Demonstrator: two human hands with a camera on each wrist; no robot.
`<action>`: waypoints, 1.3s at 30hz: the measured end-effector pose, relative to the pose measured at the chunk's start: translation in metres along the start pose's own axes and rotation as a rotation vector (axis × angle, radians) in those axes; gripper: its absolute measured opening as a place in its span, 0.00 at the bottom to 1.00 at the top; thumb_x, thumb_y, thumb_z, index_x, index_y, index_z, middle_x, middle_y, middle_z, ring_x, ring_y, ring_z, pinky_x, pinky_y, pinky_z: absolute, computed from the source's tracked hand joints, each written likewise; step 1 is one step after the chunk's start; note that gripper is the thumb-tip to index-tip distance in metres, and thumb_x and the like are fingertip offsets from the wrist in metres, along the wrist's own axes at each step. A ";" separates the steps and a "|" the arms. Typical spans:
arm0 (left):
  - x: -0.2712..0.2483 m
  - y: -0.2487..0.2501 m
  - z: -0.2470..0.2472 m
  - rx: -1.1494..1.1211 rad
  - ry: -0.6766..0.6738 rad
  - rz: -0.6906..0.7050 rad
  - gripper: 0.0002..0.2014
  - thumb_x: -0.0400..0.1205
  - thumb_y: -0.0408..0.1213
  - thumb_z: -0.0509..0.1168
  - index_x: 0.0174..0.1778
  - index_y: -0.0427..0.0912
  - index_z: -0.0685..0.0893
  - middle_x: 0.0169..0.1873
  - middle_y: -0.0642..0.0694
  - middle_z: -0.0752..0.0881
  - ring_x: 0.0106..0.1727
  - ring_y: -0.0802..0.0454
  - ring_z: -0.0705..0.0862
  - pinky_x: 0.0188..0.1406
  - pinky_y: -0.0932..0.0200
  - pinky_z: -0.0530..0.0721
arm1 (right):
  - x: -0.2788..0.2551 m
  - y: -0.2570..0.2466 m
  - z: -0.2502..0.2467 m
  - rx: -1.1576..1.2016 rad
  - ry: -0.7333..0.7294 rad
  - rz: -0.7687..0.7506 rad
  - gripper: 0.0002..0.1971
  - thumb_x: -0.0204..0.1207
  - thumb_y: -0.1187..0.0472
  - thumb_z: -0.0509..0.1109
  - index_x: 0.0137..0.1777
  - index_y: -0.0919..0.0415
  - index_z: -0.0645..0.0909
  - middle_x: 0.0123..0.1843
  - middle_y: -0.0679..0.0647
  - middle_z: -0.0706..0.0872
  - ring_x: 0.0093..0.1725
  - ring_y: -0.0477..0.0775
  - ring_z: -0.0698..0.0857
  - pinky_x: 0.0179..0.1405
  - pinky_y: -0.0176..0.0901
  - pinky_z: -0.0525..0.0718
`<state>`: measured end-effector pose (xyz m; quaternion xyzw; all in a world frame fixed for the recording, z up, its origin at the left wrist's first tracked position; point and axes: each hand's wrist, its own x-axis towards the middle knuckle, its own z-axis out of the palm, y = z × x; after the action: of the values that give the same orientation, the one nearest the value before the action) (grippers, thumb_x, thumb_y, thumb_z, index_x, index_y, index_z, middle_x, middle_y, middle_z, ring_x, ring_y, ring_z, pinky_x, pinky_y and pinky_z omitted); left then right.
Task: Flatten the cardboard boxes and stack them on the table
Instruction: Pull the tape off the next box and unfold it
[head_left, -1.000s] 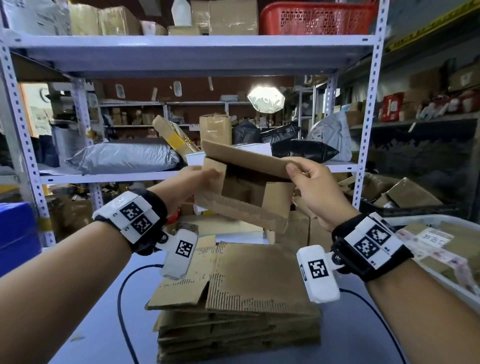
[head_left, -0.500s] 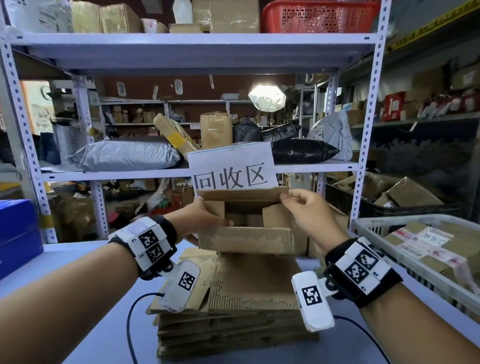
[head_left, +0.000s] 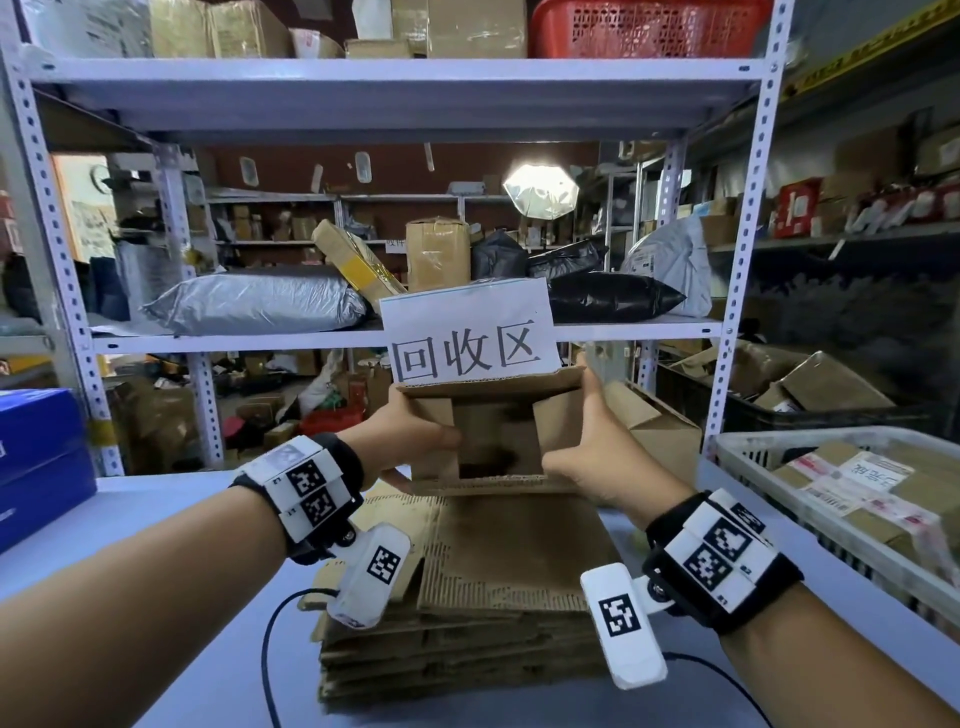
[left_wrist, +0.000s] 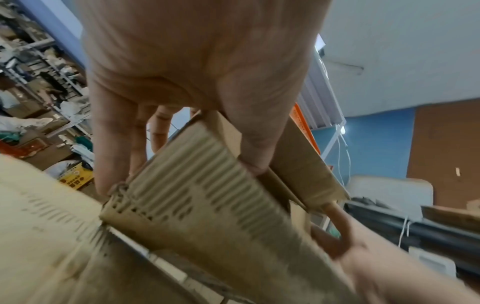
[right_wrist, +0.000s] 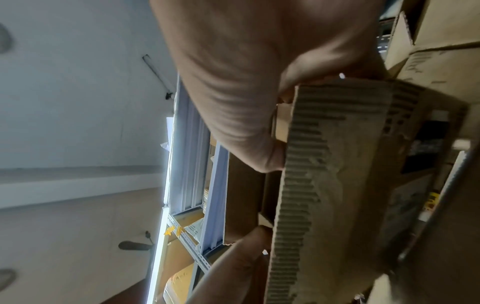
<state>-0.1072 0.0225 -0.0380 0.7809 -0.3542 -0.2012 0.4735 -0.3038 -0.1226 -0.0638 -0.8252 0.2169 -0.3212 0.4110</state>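
Holding: a small cardboard box (head_left: 493, 431), gripped from both sides, just above the stack of flattened cardboard (head_left: 483, 587) on the table (head_left: 171, 530).
Left hand: the left hand (head_left: 410, 447) clasps the box's left side; in the left wrist view its thumb lies across one face and the fingers (left_wrist: 111, 144) reach round behind, so the cardboard is pinched between them.
Right hand: the right hand (head_left: 592, 447) clasps the right side, thumb on the near face and the fingers out of sight behind the box; the right wrist view shows the thumb pressing a torn, corrugated edge.
Box: its open end faces the person, with short flaps folded inward at left and right, a long flap across the top and a dark hollow in the middle; it is not yet flat.
Stack: several flattened sheets lie piled one on another at the middle of the table, the top sheet worn so its ribbing shows.
Sign: a white paper sign (head_left: 467, 332) with large black characters stands right behind the box, fixed at the shelf edge.
Shelving: a pale metal rack (head_left: 384, 88) behind the table carries parcels, bags and a red basket (head_left: 649, 28).
Sides: a blue box (head_left: 36, 457) lies at the left, a white wire basket (head_left: 831, 493) of parcels at the right.
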 end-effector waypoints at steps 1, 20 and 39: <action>-0.001 0.001 -0.004 -0.038 -0.035 0.026 0.33 0.79 0.35 0.76 0.76 0.50 0.65 0.55 0.41 0.85 0.51 0.45 0.90 0.39 0.39 0.94 | -0.001 0.000 -0.001 -0.024 -0.004 -0.028 0.66 0.65 0.69 0.74 0.78 0.21 0.28 0.80 0.55 0.72 0.35 0.42 0.82 0.24 0.31 0.79; -0.023 0.020 -0.025 -0.243 -0.146 0.343 0.46 0.78 0.13 0.59 0.81 0.69 0.67 0.78 0.43 0.75 0.65 0.33 0.86 0.63 0.22 0.84 | 0.016 0.016 -0.002 0.269 0.235 -0.030 0.31 0.84 0.68 0.54 0.86 0.47 0.60 0.56 0.45 0.82 0.57 0.52 0.81 0.55 0.40 0.78; -0.049 -0.009 -0.031 -0.640 0.126 0.565 0.05 0.85 0.37 0.69 0.42 0.46 0.83 0.57 0.39 0.91 0.56 0.42 0.91 0.45 0.49 0.90 | -0.007 -0.010 -0.018 0.440 0.329 -0.072 0.30 0.79 0.70 0.72 0.75 0.47 0.69 0.63 0.51 0.83 0.61 0.49 0.85 0.51 0.41 0.85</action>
<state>-0.1171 0.0800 -0.0323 0.4779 -0.4441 -0.1152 0.7490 -0.3202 -0.1227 -0.0500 -0.6601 0.1762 -0.5047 0.5278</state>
